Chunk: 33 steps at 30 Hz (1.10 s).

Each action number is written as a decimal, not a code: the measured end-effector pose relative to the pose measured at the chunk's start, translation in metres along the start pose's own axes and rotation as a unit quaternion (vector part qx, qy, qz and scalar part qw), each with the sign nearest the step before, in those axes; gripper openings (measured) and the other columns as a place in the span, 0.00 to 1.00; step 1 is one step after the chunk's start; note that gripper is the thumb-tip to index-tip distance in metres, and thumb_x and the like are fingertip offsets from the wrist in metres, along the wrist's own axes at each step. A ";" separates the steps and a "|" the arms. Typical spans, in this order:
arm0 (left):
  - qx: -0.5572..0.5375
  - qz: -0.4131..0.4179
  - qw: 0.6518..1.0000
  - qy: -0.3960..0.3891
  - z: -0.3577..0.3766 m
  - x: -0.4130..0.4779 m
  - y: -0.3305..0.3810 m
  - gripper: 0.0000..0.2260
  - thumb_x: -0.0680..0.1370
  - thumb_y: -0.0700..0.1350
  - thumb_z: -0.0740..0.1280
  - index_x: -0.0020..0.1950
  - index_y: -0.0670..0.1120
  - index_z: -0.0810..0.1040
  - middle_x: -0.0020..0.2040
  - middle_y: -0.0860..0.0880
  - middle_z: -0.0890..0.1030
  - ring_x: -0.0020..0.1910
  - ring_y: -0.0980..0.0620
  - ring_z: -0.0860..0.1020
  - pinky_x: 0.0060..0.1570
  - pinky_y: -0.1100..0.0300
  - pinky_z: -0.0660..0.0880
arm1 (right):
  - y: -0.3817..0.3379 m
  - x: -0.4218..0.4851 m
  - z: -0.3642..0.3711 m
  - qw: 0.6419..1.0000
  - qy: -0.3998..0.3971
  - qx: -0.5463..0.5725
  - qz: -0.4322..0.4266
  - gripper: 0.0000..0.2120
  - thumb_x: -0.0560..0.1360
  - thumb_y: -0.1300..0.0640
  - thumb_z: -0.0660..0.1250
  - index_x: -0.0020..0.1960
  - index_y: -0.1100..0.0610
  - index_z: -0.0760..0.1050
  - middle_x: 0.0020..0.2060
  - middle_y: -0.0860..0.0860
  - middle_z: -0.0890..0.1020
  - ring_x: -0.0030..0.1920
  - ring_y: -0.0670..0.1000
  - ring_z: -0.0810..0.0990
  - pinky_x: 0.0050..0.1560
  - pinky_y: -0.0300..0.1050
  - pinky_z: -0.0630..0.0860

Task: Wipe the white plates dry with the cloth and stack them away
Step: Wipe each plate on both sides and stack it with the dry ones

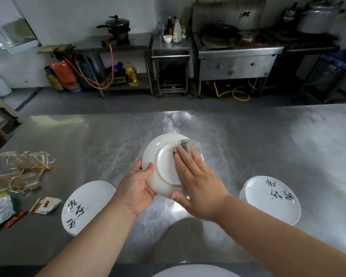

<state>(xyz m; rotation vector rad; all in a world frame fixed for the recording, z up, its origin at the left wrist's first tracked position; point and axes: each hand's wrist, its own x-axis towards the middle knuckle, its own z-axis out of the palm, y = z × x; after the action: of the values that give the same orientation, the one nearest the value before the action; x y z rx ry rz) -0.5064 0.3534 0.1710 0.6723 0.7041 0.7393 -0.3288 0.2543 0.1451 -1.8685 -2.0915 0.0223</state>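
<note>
Stainless worktable (268, 146) fills the near half of the kitchen, with steel stands and a cooker range along the far wall, blurred toward the right so the pots there are hard to make out; at the bottom edge a white rim (194, 272) is cut off and I cannot tell what it belongs to; most of the grey cloth (195, 145) is hidden under fingers, only a crumpled corner showing past the fingertips; the held plate (164, 156) has its face turned away, so only its underside and foot ring show. The left hand (136, 188) grasps that plate by its near-left rim, thumb curled over the back, the other fingers hidden behind it, holding it tilted above the table's middle; the right hand (196, 182) lies flat, fingers straight and together, pressing the cloth onto the plate's underside, thumb touching the lower rim. One plate in hand; one cloth; two stacks on the table, the left stack (84, 204) beside the left forearm and the right stack (272, 198) beside the right forearm, each topped by a white plate with black brush lettering, the number in each impossible to tell; clear packets (18, 170) overlap at the table's left edge, too jumbled to count.
</note>
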 end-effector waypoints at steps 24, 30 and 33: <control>0.174 -0.009 0.978 -0.117 0.043 -0.001 0.015 0.19 0.83 0.35 0.62 0.66 0.54 0.82 0.60 0.43 0.85 0.52 0.48 0.85 0.43 0.54 0.82 | 0.018 0.031 -0.057 0.984 0.092 -0.002 -0.151 0.39 0.81 0.34 0.54 0.83 0.59 0.62 0.83 0.53 0.60 0.84 0.58 0.51 0.82 0.62 0.55; 0.131 0.015 0.984 -0.123 0.046 0.002 0.013 0.18 0.79 0.41 0.67 0.68 0.49 0.81 0.64 0.39 0.83 0.61 0.40 0.83 0.59 0.46 0.81 | 0.046 0.041 -0.061 0.985 0.156 0.025 -0.064 0.34 0.86 0.39 0.47 0.81 0.61 0.65 0.79 0.56 0.67 0.80 0.60 0.62 0.80 0.61 0.60; 0.125 0.004 0.985 -0.117 0.040 0.003 0.015 0.18 0.81 0.40 0.67 0.71 0.48 0.79 0.67 0.37 0.81 0.64 0.38 0.82 0.58 0.45 0.82 | 0.051 0.030 -0.051 0.991 0.133 0.023 -0.017 0.35 0.86 0.37 0.44 0.83 0.60 0.60 0.83 0.54 0.60 0.83 0.60 0.57 0.80 0.62 0.60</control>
<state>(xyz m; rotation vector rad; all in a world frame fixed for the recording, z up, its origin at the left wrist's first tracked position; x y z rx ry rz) -0.4795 0.3522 0.2049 0.9755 0.5820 0.5709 -0.2689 0.2802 0.1882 -1.7039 -1.9223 -0.1757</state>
